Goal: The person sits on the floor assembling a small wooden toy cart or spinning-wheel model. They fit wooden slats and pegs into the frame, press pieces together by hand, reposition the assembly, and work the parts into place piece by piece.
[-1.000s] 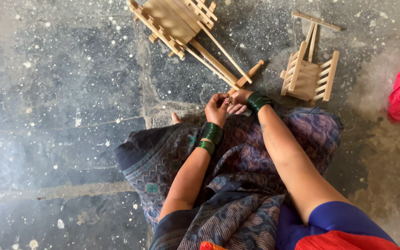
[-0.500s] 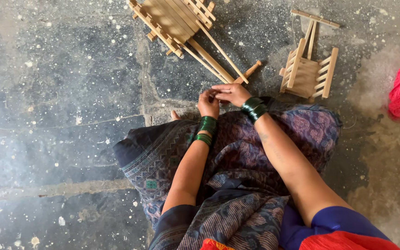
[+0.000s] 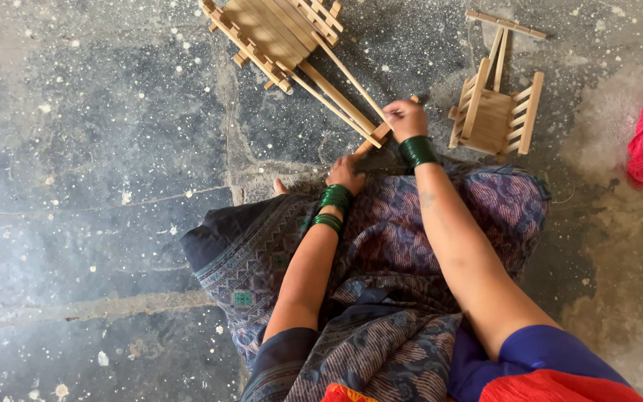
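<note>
The right hand (image 3: 405, 119) is closed on the end of the long thin sticks of the wooden cart (image 3: 284, 37) on the floor, the left hand (image 3: 346, 173) pinches the small crossbar (image 3: 373, 139), and a hard pull could snap those sticks.

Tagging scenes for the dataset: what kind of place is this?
Probably a home or small craft workspace where work is done seated on the ground: a bare, speckled stone floor, small wooden frames lying on it, and the right hand at a stick frame.
</note>
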The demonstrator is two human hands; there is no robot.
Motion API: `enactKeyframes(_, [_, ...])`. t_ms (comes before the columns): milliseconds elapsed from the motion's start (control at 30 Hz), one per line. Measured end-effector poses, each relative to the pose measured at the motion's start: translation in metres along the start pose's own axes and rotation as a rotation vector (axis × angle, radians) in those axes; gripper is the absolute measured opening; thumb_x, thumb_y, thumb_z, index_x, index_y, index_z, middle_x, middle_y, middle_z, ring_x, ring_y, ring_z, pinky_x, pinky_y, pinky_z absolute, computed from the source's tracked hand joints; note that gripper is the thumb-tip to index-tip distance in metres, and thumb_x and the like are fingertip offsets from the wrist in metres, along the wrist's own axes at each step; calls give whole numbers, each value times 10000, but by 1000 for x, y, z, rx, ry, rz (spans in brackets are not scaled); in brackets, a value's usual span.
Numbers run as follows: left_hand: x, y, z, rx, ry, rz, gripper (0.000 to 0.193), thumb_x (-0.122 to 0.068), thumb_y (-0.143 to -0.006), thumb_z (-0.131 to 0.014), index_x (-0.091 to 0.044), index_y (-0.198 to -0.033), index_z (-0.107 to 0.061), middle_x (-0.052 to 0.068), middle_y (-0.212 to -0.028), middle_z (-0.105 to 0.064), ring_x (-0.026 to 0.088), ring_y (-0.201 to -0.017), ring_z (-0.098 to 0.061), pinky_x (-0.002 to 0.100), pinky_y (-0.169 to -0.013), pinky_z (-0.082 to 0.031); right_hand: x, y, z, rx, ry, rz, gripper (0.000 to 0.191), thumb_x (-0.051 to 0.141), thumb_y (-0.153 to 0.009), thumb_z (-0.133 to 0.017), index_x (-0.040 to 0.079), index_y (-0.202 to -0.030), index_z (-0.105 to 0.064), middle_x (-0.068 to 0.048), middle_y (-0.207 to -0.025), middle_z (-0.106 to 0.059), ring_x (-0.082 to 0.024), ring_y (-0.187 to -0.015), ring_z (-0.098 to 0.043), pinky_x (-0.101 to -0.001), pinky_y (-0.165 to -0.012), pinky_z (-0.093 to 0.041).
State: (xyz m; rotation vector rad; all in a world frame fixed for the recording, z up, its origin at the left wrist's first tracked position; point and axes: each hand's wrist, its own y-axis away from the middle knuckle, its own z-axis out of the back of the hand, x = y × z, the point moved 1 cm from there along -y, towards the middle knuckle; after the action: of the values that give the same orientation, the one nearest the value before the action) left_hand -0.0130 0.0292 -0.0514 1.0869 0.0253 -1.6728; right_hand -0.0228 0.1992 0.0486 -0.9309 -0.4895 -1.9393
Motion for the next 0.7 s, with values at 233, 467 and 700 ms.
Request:
enactKeyframes(233, [-6, 1, 14, 22, -160, 16, 653, -372, -826, -778, -259, -1417, -525, 109, -1373, -561, 326, -1302, -524, 527, -1095, -397, -26, -9, 13, -178, -234, -98, 96, -40, -918, -672, 34, -948, -724, -64, -881, -765, -118, -790, -722, -251, -730, -574])
enactKeyframes(467, [-11, 11, 25, -381, 89, -163, 356, -332, -903, -764, -121, -1183, -701, 129, -1133, -688, 304, -1030, -659, 460, -918, -540, -26, -14, 27, -384, -489, -134, 111, -57, -923, -683, 26, -991, -712, -52, -831, -737, -98, -666, -655, -229, -571, -530])
enactKeyframes(700, [-7, 17, 40, -435, 751, -64, 192, -169, -952, -728, -31, -1086, -725, 78, -824, -709, 88, -656, -575, 245, -589, -486, -29, -21, 33, -350, -889, -345, 209, -79, -926, -638, 46, -1085, -688, -42, -916, -699, -126, -675, -645, -253, -553, -551])
